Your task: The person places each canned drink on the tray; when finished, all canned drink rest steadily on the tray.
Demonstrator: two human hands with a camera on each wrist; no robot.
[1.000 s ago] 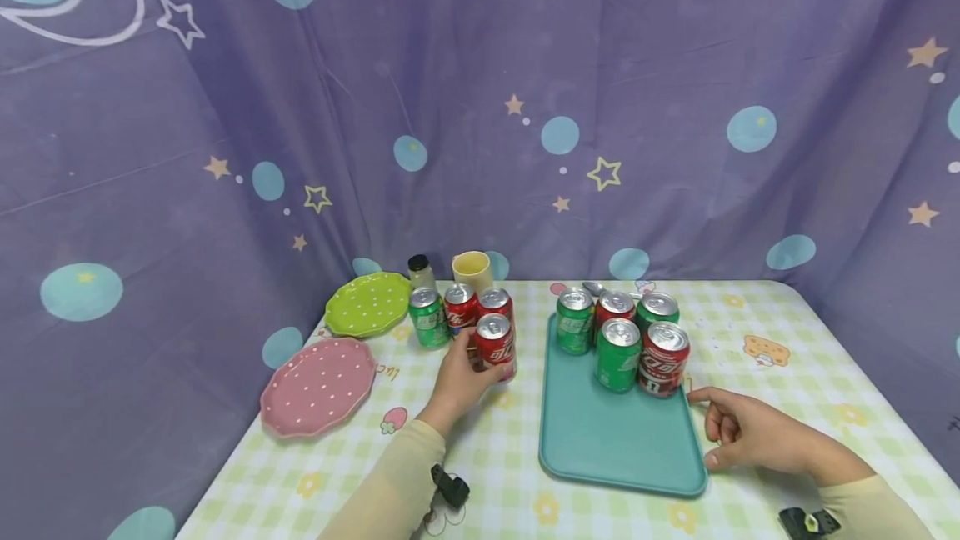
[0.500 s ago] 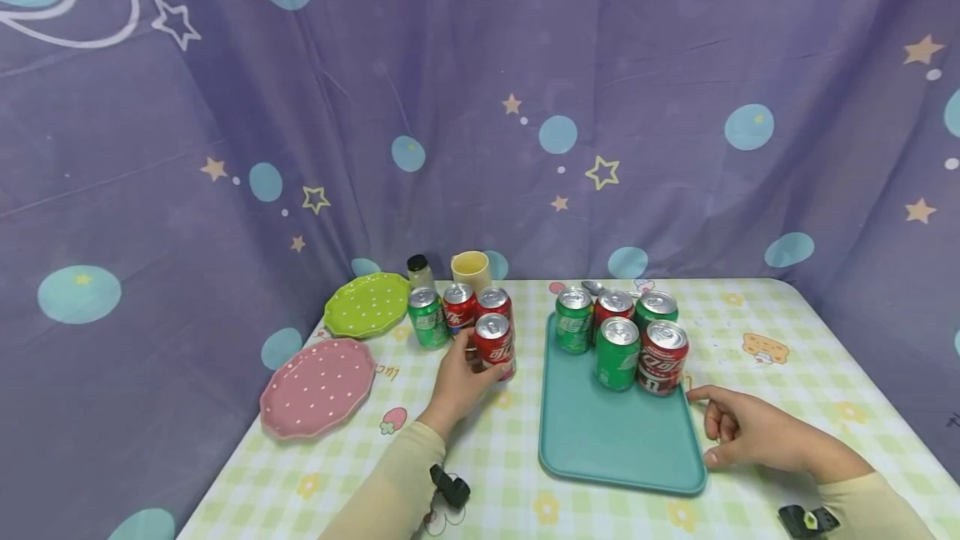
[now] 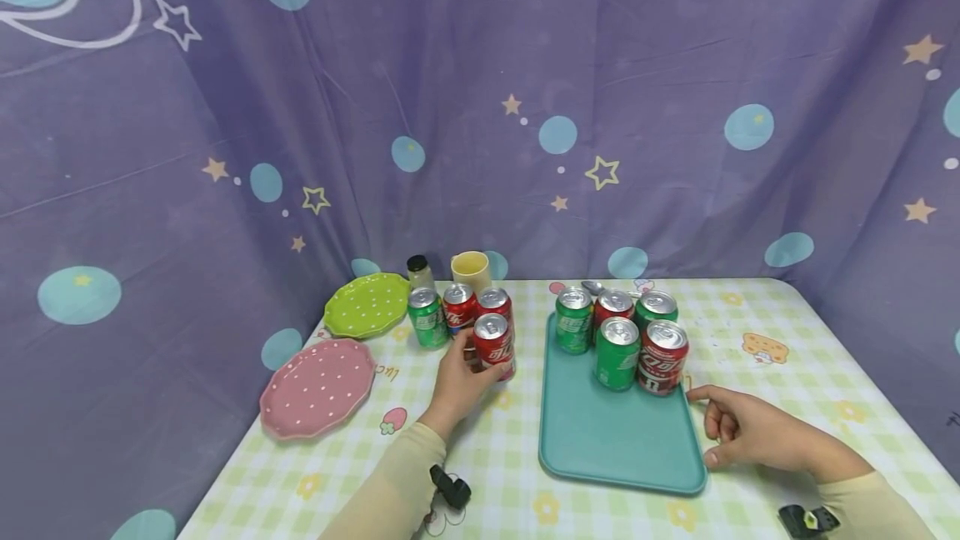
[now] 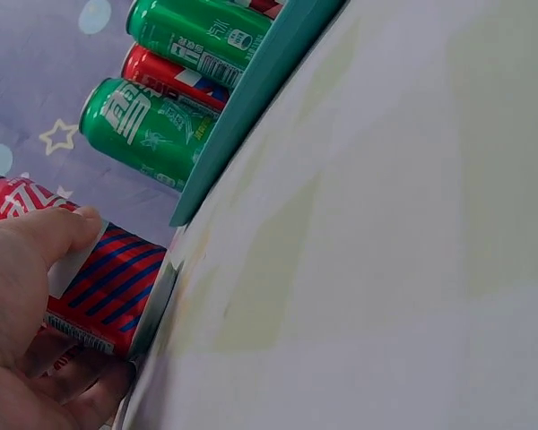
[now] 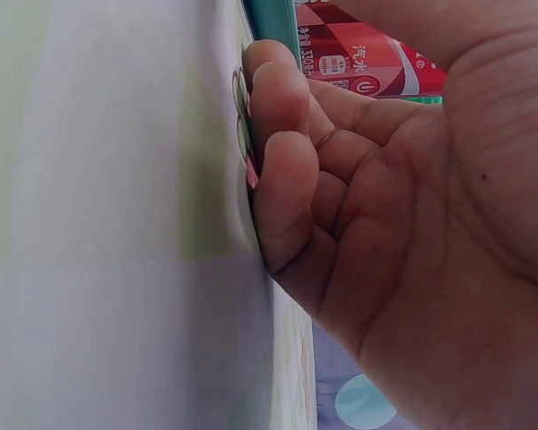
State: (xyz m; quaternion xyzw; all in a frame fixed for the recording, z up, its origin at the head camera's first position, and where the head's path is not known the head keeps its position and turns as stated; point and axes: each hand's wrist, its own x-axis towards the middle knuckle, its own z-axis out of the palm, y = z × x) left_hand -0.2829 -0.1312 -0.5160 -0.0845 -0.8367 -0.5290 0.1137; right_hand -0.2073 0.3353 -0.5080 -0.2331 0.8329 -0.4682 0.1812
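Observation:
My left hand (image 3: 459, 382) grips a red cola can (image 3: 492, 343) standing on the table, thumb on the near side and fingers round its left. The left wrist view shows the thumb across the can's striped side (image 4: 117, 278). Right behind it are two more red cans (image 3: 460, 300) and a green soda can (image 3: 427, 319). My right hand (image 3: 750, 432) rests on the table beside the teal tray (image 3: 622, 448), index fingertip and thumb at its right rim, other fingers loosely curled. On the tray's far half stand several cans, including a green one (image 3: 618, 357) and a red one (image 3: 662, 361).
A pink dotted plate (image 3: 318, 388) and a green dotted plate (image 3: 369, 305) lie at the table's left edge. Behind the left cans stand a black-lidded jar (image 3: 420, 273) and a yellow mug (image 3: 472, 270). A spoon (image 3: 592, 288) lies behind the tray, before a purple curtain (image 3: 480, 107).

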